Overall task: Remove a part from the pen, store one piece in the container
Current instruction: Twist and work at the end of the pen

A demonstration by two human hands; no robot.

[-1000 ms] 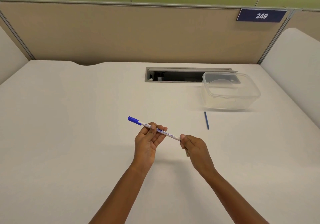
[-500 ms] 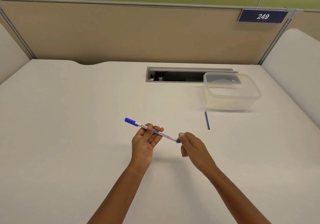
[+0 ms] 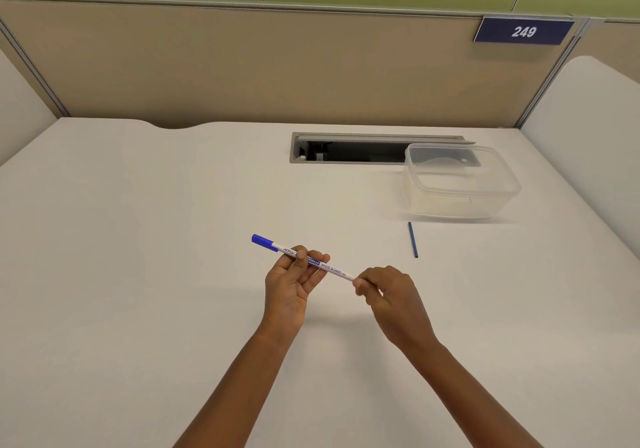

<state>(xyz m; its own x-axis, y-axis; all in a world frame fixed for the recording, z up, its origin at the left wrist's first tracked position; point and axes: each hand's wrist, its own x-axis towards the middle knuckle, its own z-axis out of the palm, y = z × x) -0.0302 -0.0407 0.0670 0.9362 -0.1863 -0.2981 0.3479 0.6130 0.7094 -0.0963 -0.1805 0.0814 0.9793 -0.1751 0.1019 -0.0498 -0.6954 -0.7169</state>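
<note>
Hands: two are showing, the left hand and the right hand, both gripping the same pen.
Pens: one white pen is being held above the table, with one blue cap sitting on its far end.
Loose blue sticks: one thin blue stick is lying on the table.
Containers: one clear plastic container is standing near the stick.
Tables: one white table.
Slots in the table: one cable slot.
Number signs: one sign, reading 249, is hanging on the partition.

"249" on the blue wall plaque; "MARKER WHITE BOARD" along the white pen
</note>
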